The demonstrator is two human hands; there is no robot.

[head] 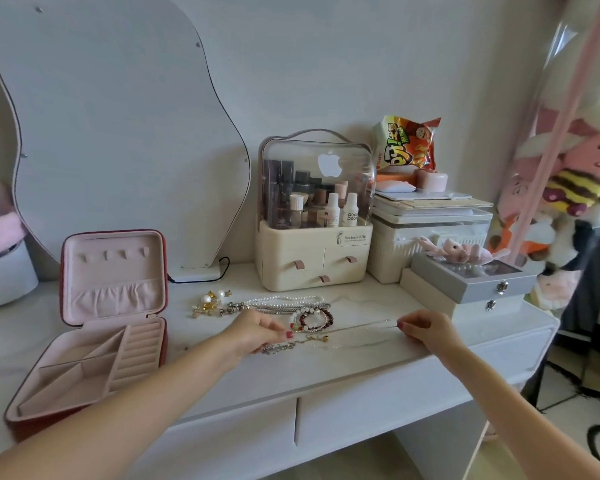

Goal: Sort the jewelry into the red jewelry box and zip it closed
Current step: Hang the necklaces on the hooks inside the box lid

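The red jewelry box [94, 327] lies open at the left of the white dresser top, its pink compartments bare. A jewelry pile lies mid-table: pearl earrings and gold pieces [210, 303], a pearl necklace [284, 300], beaded bracelets [312, 320] and a silver chain piece [278, 348]. A thin chain necklace [357, 328] stretches between my hands. My left hand [257, 332] pinches its left end beside the bracelets. My right hand [423, 329] pinches its right end.
A curvy mirror [118, 133] stands behind the box. A clear-lidded cosmetics organizer [312, 216], stacked white boxes [430, 237] with a snack bag, and a grey case [471, 278] crowd the back right. Plush toys [568, 202] hang at far right. Dresser's front edge [326, 379] is near.
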